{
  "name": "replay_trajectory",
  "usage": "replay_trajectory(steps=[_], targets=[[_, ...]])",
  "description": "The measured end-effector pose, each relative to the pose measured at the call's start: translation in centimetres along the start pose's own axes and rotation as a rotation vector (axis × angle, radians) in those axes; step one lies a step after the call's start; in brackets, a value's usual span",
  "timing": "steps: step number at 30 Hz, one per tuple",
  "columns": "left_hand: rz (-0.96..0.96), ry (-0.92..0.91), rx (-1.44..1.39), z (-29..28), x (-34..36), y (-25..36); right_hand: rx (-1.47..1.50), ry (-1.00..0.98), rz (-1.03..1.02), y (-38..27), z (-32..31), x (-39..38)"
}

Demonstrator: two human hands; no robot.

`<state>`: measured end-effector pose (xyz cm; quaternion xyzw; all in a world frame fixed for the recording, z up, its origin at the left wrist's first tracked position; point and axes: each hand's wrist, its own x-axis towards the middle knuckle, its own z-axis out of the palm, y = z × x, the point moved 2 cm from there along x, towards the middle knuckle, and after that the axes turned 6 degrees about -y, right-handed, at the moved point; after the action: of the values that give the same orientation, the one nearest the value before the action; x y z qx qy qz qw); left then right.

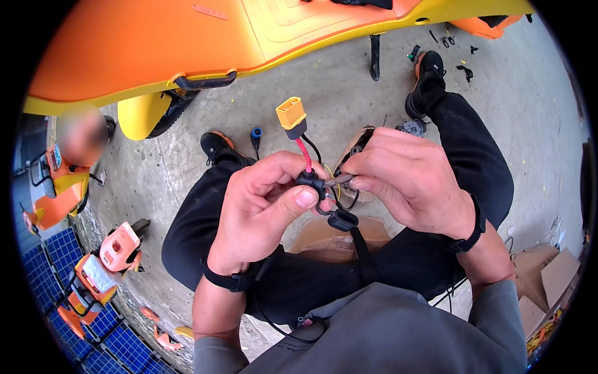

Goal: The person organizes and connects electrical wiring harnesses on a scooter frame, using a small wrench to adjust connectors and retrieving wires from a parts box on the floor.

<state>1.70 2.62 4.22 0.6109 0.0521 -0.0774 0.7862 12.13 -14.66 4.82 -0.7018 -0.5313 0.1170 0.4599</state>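
- From where I stand, the work sits up in the air over the person's lap: the black holder (309, 180), with the yellow plug (291, 115) standing above it on a red wire (304, 154) and a black wire (313, 149).
- The left hand (255, 209) is closed on the black holder, thumb on the near side. I'd make this the steady hand and let it do no turning, so the piece has something firm to work against.
- The right hand (408, 181) pinches a small dark piece (338, 181) between thumb and fingertips, its tip up against the holder. Whether it is a tool or a part, I cannot tell from here.
- My advice would be a short, straight push or pull along the line of that piece, with light pressure; a sideways lever could crack the plastic or slip toward the left thumb.
- The black cap (342, 219) hangs just below the holder, seemingly on a thin strap. Worth having it swung clear, so the strap doesn't get pinched.
- I'd watch the red wire too: the plug's weight looks able to bend it where it enters the holder.
- Small parts could drop easily here; working lower, over the cardboard (311, 240) between the legs, would catch more than the concrete floor (180, 134).
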Motion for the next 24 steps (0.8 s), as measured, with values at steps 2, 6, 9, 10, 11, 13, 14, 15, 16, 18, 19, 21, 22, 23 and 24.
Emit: replay_trajectory(steps=[2,6,9,10,11,13,14,15,16,18,19,21,22,23,24], targets=[[-0.002,-0.016,-0.012,-0.1,0.1,-0.1,0.007,0.002,0.002,-0.1,-0.1,0.1],[0.050,-0.093,-0.090,-0.3,0.5,-0.2,0.071,-0.017,0.024,-0.2,-0.5,0.2],[0.107,-0.188,-0.253,-0.2,1.0,-0.1,0.240,0.020,0.085,-0.3,-0.4,0.4],[0.078,-0.155,-0.265,0.0,1.1,-0.2,0.276,0.025,0.110,-0.3,-0.4,0.3],[0.060,-0.124,-0.276,0.1,1.0,-0.3,0.312,0.030,0.134,-0.3,-0.3,0.3],[0.070,-0.110,-0.328,0.3,1.2,-0.3,0.349,0.039,0.191,-0.3,-0.4,0.1],[0.078,-0.103,-0.329,0.3,1.3,-0.3,0.374,0.044,0.219,-0.2,-0.4,-0.1],[0.083,-0.093,-0.335,0.4,1.3,-0.3,0.368,0.057,0.230,-0.1,-0.5,-0.1],[0.089,-0.083,-0.341,0.3,1.3,-0.4,0.369,0.070,0.239,0.0,-0.6,-0.2],[0.091,-0.076,-0.333,0.2,1.3,-0.5,0.361,0.089,0.238,0.1,-0.6,-0.3],[0.090,-0.077,-0.331,0.1,1.3,-0.6,0.351,0.094,0.228,0.2,-0.6,-0.3],[0.090,-0.156,-0.398,-0.2,1.5,-0.7,0.334,0.099,0.210,0.1,-0.6,-0.3],[0.098,-0.200,-0.426,-0.3,1.5,-0.7,0.329,0.099,0.201,0.1,-0.5,-0.3],[0.085,-0.197,-0.429,-0.4,1.5,-0.8,0.323,0.098,0.193,0.0,-0.5,-0.2],[0.080,-0.196,-0.426,-0.5,1.4,-0.9,0.314,0.097,0.190,0.0,-0.5,-0.2]])
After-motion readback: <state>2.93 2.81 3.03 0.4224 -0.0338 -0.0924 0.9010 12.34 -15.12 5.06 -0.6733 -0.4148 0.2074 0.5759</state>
